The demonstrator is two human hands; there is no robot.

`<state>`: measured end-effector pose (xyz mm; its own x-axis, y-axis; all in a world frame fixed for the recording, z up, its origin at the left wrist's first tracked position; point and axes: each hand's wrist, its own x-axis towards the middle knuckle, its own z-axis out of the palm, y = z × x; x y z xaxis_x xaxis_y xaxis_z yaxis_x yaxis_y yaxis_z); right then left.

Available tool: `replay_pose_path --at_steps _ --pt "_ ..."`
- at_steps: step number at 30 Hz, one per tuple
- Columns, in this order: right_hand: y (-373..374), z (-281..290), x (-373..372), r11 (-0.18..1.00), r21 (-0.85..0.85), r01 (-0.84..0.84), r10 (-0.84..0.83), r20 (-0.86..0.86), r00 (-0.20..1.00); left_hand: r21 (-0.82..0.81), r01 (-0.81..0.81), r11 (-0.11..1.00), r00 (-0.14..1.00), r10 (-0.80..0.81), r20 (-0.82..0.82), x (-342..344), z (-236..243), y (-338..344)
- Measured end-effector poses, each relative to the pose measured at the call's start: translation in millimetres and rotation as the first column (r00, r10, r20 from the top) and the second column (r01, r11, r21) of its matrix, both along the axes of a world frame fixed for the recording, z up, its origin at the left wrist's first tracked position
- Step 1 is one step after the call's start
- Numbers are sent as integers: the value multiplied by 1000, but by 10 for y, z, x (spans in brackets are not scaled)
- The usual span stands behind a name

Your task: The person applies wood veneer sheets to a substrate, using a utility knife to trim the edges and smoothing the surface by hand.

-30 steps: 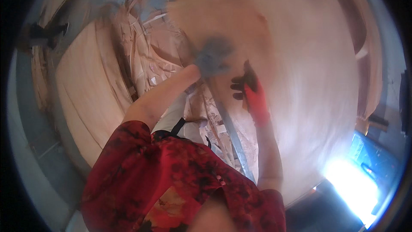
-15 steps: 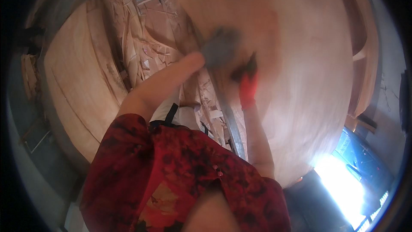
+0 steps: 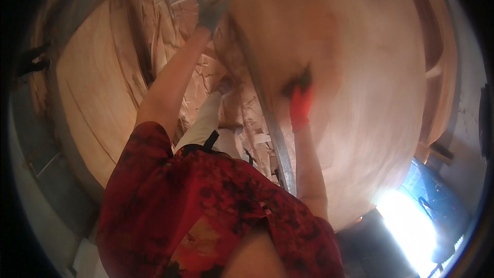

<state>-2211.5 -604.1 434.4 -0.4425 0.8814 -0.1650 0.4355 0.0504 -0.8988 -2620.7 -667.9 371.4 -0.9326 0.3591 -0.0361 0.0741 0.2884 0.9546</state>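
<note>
My left hand [image 3: 211, 14], in a grey glove, reaches far forward over torn veneer scraps [image 3: 198, 69], just left of the large wooden sheet's edge. Its fingers are smeared by motion, and I cannot make out anything in them. On the right, my right hand [image 3: 300, 98] wears a red glove with dark fingers. It lies on the broad, pale wood veneer sheet [image 3: 370, 108], its dark fingertips pointing forward and the thumb out to the left. No separate object shows under it. A darker reddish patch marks the sheet beyond this hand.
A grey metal edge strip [image 3: 280, 157] runs along the sheet's left side. Another stack of veneer [image 3: 85, 90] stands at the left. Scraps cover the gap around my legs [image 3: 203, 123]. At the lower right are a bright light patch [image 3: 409, 226] and a blue object [image 3: 437, 195].
My left hand has swung forward and left, off the large sheet and over the scraps. My right hand has stayed in nearly the same place on the sheet.
</note>
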Motion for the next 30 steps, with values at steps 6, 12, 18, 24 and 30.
replay_pose_path --at_steps 6,12,18,24,30 --pt "11 27 124 992 -120 42 -47 -38 998 159 108 981 988 -124 94 128 588 270" --pt "24 -534 397 1000 -17 -3 4 58 998 284 98 954 992 -69 -109 490 1266 592" --pt "-126 -299 226 996 68 -58 55 44 998 228 155 961 986 -164 21 576 1377 452" --pt "-167 -298 121 995 73 -68 62 74 995 484 27 875 975 84 -206 -414 178 -325" --pt "-141 -122 212 997 75 12 -17 69 997 -128 243 962 646 -259 -718 499 453 9"
